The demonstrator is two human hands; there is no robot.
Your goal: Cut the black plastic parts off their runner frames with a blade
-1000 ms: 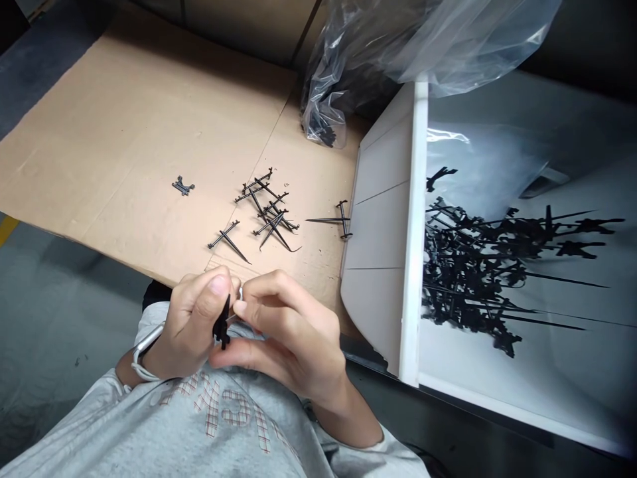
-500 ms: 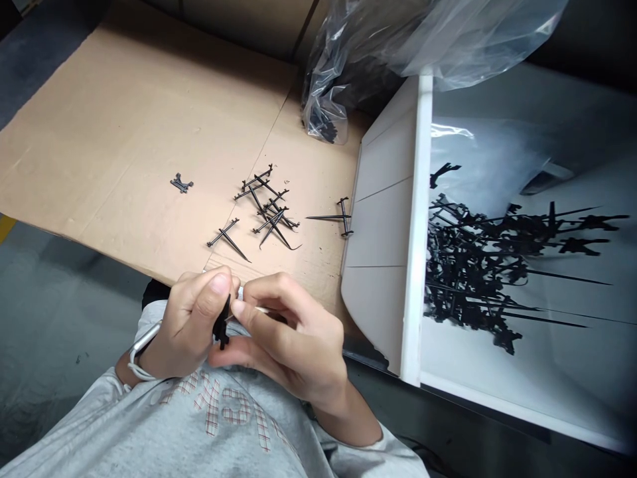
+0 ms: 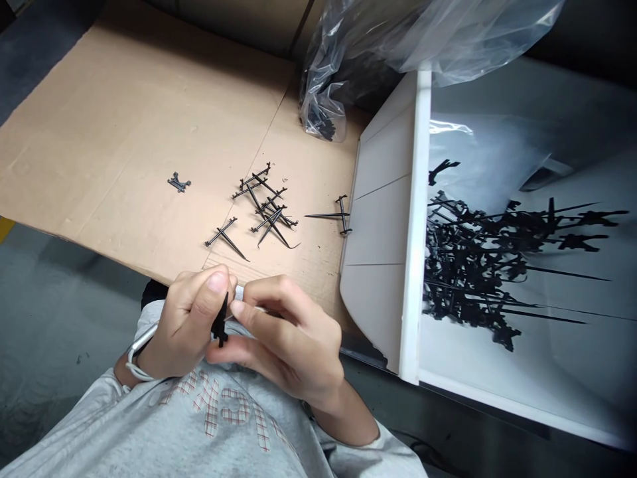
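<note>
In front of my shirt, my left hand (image 3: 192,325) is closed on a small black plastic part (image 3: 219,324), held on edge between thumb and fingers. My right hand (image 3: 291,338) meets it from the other side, thumb and forefinger pinched on a thin tool that looks like a blade, mostly hidden by the fingers. One right finger rests under the lower end of the part. Beyond my hands lie several black plastic pieces with long thin spikes (image 3: 271,212). A small black H-shaped bracket (image 3: 179,182) lies apart on the left.
Cardboard (image 3: 99,139) covers the table. On the right, a white box (image 3: 415,232) holds a heap of black parts (image 3: 472,265). One spiked piece (image 3: 342,215) lies beside its wall. A clear plastic bag (image 3: 323,99) with dark contents stands at the back.
The view has shifted very slightly. Both hands keep nearly the same grip, with a small shift of the right fingers against the black part.
</note>
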